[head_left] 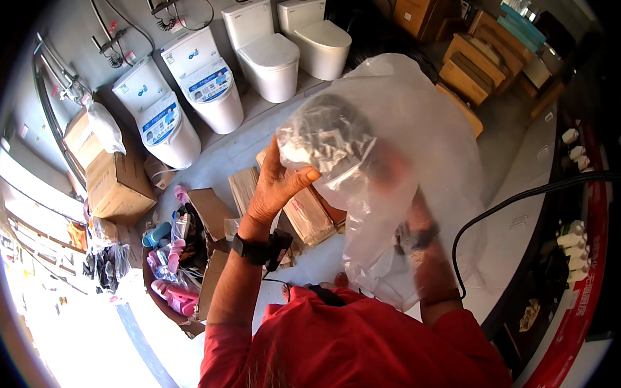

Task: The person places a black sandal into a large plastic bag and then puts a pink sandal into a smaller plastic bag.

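My left hand (277, 181) is closed on a round, plastic-wrapped bundle (325, 134), whose contents I cannot make out. A large translucent plastic bag (441, 160) hangs around it, spreading down and to the right. Behind or inside the bag, my right hand (389, 166) shows only as a blurred reddish shape; its fingers are too hazy to read. Below the bundle, flattened cardboard (305, 218) lies on the floor.
Several white toilets (260, 61) line the back wall. Cartons (119, 185) stand left, above an open box (211, 212) of slippers. Cardboard pieces (465, 76) lean at back right. A counter (514, 247) with a black cable (505, 203) runs along my right.
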Available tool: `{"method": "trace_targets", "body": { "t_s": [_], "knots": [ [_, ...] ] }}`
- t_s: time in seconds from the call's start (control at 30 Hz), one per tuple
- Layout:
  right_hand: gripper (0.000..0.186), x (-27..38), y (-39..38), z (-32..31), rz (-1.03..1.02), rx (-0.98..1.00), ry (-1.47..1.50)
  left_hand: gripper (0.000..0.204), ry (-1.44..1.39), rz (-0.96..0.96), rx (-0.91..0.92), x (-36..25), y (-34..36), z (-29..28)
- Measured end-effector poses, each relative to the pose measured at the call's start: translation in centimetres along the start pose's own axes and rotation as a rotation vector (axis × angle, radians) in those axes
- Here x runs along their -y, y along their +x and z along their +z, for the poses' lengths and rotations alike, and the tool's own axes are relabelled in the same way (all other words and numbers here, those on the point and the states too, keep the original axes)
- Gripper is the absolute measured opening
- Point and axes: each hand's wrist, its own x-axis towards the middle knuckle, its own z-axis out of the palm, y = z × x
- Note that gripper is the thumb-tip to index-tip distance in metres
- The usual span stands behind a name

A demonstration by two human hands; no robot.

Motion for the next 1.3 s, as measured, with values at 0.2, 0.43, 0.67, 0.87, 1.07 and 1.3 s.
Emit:
{"method": "trace_targets", "body": {
  "t_s": [0.2, 0.43, 0.67, 0.87, 1.07, 1.3],
  "knots": [
    [0.052, 0.6, 0.7, 0.3, -0.068, 0.091, -0.138, 0.084, -0.035, 0.000, -0.013, 2.8, -1.2, -2.5],
    [0.053, 2.2, 1.3, 0.3, -0.314, 0.342, -0.577, 0.109, -0.050, 0.028, 0.028, 0.1, -1.8, -2.7],
    [0.053, 3.6, 1.5, 0.9, -0.530, 0.578, -0.948, 0.106, 0.243, -0.085, 0.091, -1.5, -2.6, -1.9],
    [0.054, 3.8, 1.4, 0.9, -0.579, 0.687, -1.052, 0.093, 0.663, -0.085, 0.086, -0.2, -3.8, -1.2],
    [0.054, 3.4, 1.5, 0.7, -0.580, 0.739, -1.080, 0.105, 0.967, -0.028, 0.087, -0.5, -5.5, 0.6],
    [0.050, 1.8, 1.0, 0.7, -0.418, 0.742, -0.796, 0.100, 1.003, 0.051, 0.078, 0.6, -7.1, 1.6]
  ]
}}
